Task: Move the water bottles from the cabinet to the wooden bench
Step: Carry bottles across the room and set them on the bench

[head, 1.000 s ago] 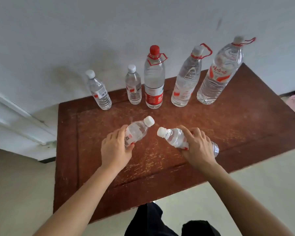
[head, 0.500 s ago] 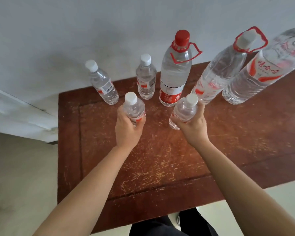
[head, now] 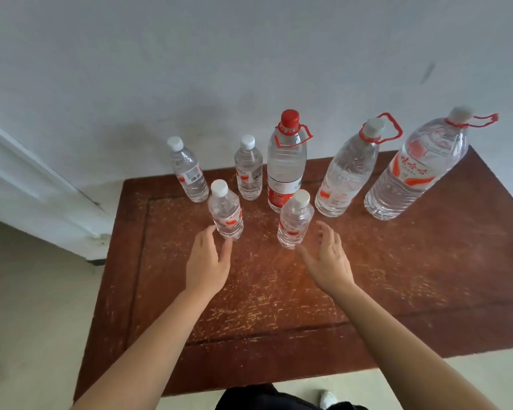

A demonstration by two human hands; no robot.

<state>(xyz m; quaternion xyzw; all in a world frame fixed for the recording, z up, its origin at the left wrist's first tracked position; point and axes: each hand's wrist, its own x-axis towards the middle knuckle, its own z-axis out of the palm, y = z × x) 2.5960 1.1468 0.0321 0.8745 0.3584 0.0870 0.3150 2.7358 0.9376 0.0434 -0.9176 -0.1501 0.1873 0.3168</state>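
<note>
One small water bottle (head: 225, 213) is standing upright on the wooden bench (head: 412, 276) at 12 o'clock of the left hand (head: 208, 263), and another small bottle (head: 295, 223) at 12 o'clock of the right hand (head: 328, 263). Both hands are hovering just beside them, fingers apart, gripping nothing. The set-down seems to be finishing; next likely comes fetching more from the cabinet, unseen here. Every bottle is holding clear water, capped.

wooden bench (head: 397, 276): right side cut by frame edge | red-capped bottle (head: 286, 164): base partly hidden behind small bottle (head: 295, 223)

I seem to be in a plain room at home: bare, scuffed white wall (head: 219, 54), 1 scratched wooden bench (head: 397, 276), pale floor (head: 27, 306).
</note>
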